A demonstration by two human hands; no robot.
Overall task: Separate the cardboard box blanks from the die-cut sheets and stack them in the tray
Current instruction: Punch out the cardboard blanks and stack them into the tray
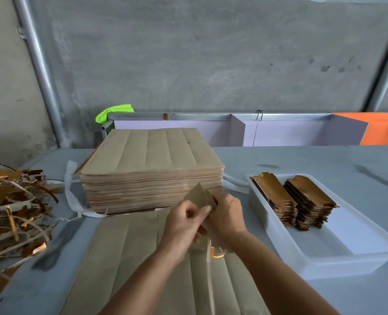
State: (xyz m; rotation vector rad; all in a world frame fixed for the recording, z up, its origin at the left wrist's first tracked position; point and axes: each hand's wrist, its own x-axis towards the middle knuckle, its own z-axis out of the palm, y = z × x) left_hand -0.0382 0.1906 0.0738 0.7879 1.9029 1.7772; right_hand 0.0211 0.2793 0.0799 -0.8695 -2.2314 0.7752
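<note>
A brown die-cut sheet (124, 258) lies flat on the table right in front of me. Above its right part my left hand (184, 223) and my right hand (228, 215) both grip one cardboard box blank (199, 195), lifted and tilted, its point sticking up between them. A thin waste strip (209, 269) with a gold glint hangs down below the hands. Behind stands a tall stack of die-cut sheets (152, 169). At the right a white tray (313, 258) holds two piles of gold-faced box blanks (297, 201) in its far end.
A heap of gold and brown waste strips (13, 208) covers the table's left edge. White strapping (72, 196) trails by the tall stack. Behind the table stand a lilac partitioned frame (234, 130), a green cloth (114, 111) and an orange panel (384, 128).
</note>
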